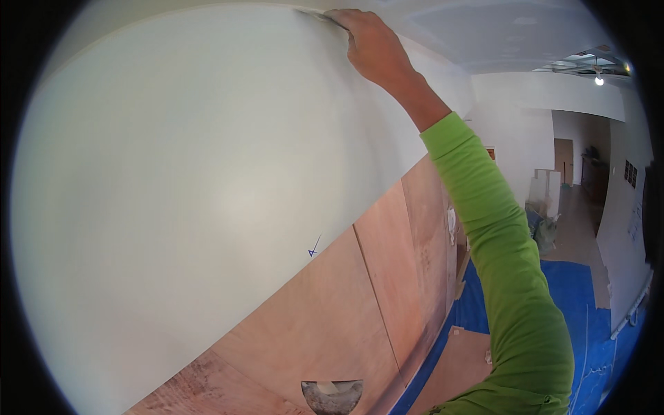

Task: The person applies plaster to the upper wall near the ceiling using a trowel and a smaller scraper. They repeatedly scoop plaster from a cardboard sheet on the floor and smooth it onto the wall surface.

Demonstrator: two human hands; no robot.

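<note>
My right hand, at the end of a green sleeve, reaches high and grips a thin, flat-bladed tool, apparently a scraper or putty knife. Its blade is against the top of the white wall, near the ceiling edge. A grey, stained, curved-edged pan or board with a pale strip on it shows at the bottom edge; what supports it is hidden. My left hand is out of view.
Plywood panels cover the lower wall, below a small blue pen mark. A blue sheet and a board lie on the floor at right. Leaning boards, bags, a doorway and a lit bulb are farther back.
</note>
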